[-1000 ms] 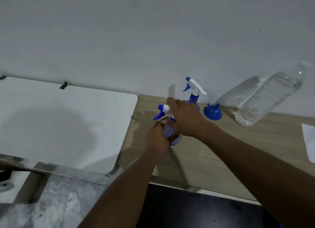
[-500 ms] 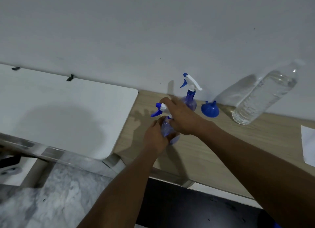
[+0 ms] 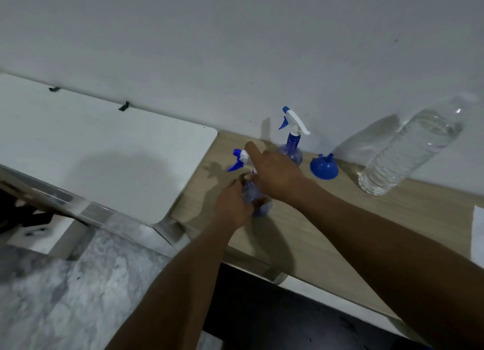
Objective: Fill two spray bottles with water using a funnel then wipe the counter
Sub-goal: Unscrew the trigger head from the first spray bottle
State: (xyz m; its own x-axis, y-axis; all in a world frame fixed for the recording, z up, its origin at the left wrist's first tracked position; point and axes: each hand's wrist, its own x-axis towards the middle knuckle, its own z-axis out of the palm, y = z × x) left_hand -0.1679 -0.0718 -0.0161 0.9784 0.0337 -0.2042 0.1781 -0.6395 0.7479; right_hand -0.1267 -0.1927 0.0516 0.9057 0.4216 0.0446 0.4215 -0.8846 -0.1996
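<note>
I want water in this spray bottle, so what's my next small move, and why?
Probably unscrew the sprayer head: left hand grips the near spray bottle, right hand is on the head, still attached, and the funnel sits unused nearby.

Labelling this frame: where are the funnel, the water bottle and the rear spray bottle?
funnel (image 3: 324, 169), head view, blue bowl.
water bottle (image 3: 408, 150), head view, ribbed body.
rear spray bottle (image 3: 293, 140), head view, blue neck.

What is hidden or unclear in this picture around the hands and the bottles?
- The near spray bottle: head view, the left hand covers its body and the right hand its neck, so its water level and cap joint are hidden.
- The white sheet: head view, cut by the right edge.
- The water bottle: head view, top blurred; cap unclear.
</note>
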